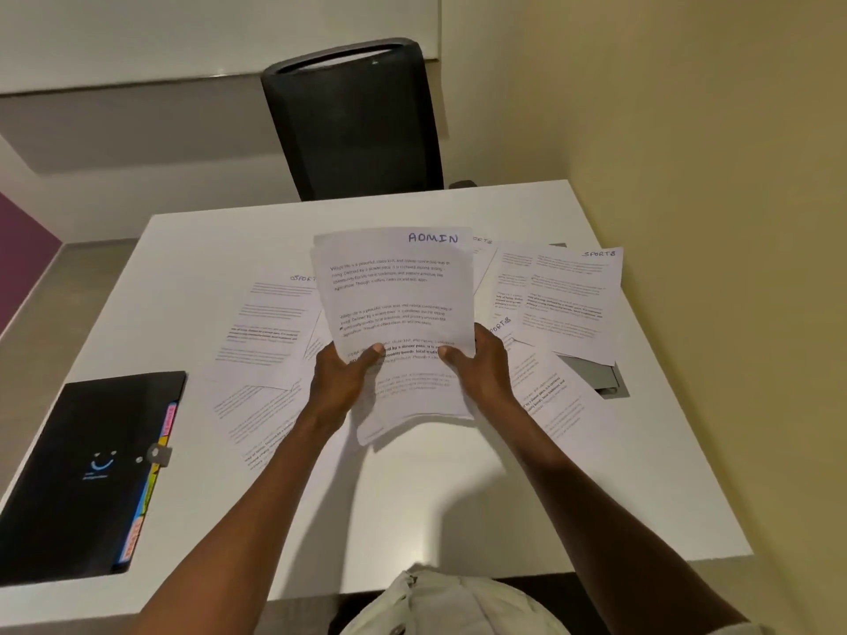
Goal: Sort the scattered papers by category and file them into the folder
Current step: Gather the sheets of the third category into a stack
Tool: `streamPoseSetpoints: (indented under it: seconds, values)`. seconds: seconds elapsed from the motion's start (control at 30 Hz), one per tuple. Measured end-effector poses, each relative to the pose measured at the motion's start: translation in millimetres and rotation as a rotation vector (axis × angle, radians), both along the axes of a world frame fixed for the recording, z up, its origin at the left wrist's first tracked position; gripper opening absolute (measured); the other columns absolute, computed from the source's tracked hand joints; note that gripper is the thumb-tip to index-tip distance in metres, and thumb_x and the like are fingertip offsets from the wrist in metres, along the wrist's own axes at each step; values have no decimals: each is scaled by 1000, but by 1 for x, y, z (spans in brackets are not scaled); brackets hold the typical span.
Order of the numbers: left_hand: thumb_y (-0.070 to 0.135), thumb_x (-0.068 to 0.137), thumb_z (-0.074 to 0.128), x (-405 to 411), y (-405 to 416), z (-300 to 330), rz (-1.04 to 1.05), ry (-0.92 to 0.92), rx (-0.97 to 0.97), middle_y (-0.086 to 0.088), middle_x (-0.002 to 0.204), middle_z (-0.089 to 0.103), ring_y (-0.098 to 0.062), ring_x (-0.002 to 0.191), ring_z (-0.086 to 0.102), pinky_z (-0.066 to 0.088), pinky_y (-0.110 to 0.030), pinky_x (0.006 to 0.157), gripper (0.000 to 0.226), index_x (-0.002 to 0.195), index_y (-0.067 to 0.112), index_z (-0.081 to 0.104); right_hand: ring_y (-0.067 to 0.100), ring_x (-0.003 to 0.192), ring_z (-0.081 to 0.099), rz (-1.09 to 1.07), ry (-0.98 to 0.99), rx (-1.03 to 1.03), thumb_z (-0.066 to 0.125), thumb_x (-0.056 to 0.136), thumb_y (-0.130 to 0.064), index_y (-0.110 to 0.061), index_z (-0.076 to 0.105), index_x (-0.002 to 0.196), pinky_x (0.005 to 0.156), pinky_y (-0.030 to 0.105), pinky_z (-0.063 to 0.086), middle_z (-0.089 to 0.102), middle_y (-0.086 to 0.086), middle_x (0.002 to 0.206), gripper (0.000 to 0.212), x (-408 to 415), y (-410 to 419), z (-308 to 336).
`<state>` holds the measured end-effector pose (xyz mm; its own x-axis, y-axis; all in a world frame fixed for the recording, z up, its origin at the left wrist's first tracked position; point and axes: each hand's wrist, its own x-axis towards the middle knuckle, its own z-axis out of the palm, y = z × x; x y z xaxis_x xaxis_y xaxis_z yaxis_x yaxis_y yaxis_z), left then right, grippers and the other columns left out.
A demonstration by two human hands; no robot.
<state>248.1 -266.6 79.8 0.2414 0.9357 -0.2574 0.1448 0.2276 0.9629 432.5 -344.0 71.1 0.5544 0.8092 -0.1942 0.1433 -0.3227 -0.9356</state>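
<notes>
From the head view, the left hand (341, 375) and the right hand (479, 364) each grip a lower corner of a small stack of papers (394, 295) headed "ADMIN", lifted above the middle of the white table (435, 497). Loose sheets marked "SPORTS" (568, 300) lie scattered beneath and to both sides. The closed black folder (87, 474) with coloured tabs rests at the near left.

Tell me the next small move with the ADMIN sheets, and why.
Probably carry the ADMIN stack, held by the left hand and right hand, toward the closed black folder on the left; the loose sheets left on the table read SPORTS.
</notes>
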Motion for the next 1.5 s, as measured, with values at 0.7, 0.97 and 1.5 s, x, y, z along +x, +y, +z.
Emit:
streamPoseSetpoints:
  seconds: [0.7,0.97,1.5]
  values:
    - [18,87,76,-8,12,-27,47,99,-9,1,100,76,-18,97,72,57,-37,89,21,105,11,71,13,91,65,-24,47,3,72,84,-18,-20,63,108,80,32,55,68,-6,102,26,7,8,-19]
    - [14,81,73,-2,22,-18,-119,229,-66,3,95,77,-28,95,72,56,-51,90,19,99,19,71,21,99,68,-214,284,96,72,83,-9,-18,63,111,90,37,55,70,1,109,30,29,28,-9]
    - [32,89,72,5,46,5,-176,-10,-304,1,118,71,-11,107,68,51,-32,97,40,122,11,66,18,99,65,-66,286,-43,68,88,-7,-11,59,124,70,15,49,68,-1,111,37,21,22,-7]
